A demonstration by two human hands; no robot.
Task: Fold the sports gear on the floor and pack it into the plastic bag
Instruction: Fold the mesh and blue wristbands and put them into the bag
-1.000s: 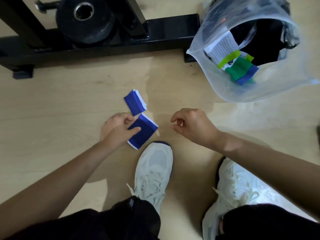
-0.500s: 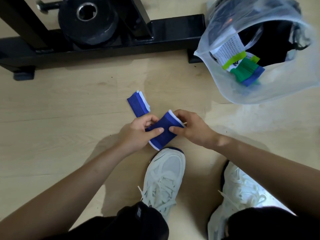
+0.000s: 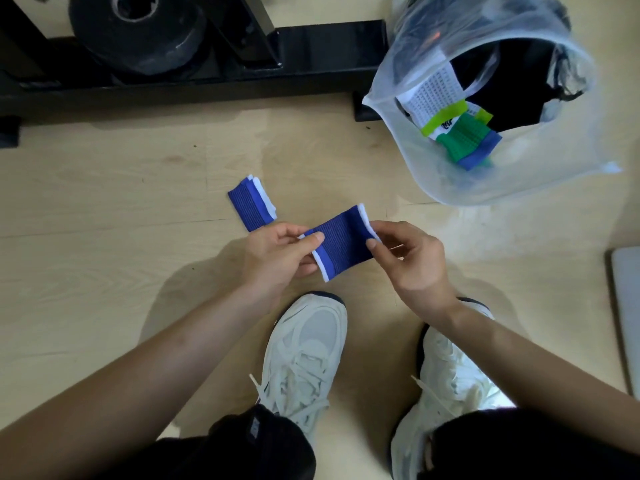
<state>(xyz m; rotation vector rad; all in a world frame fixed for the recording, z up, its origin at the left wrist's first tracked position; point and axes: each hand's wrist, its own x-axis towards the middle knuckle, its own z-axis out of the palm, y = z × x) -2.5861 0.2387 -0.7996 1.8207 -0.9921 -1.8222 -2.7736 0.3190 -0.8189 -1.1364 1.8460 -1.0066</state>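
Observation:
A blue wristband with white edges (image 3: pixel 343 241) is held flat above the floor between both hands. My left hand (image 3: pixel 277 258) pinches its left end, thumb on top. My right hand (image 3: pixel 408 258) pinches its right end. A second blue wristband (image 3: pixel 252 206), folded, lies on the wooden floor just beyond my left hand. A clear plastic bag (image 3: pixel 519 174) lies open at the upper right, holding black clothing, a white patterned piece and green, yellow and blue items.
A black weight rack frame (image 3: pixel 311 53) with a black weight plate (image 3: pixel 138 32) runs along the far side. My two white sneakers (image 3: pixel 304 351) stand below my hands. A grey flat object (image 3: pixel 627 306) lies at the right edge.
The wristband was lifted off the floor by my left hand, my right hand took its other end, and now it is stretched out flat between both hands.

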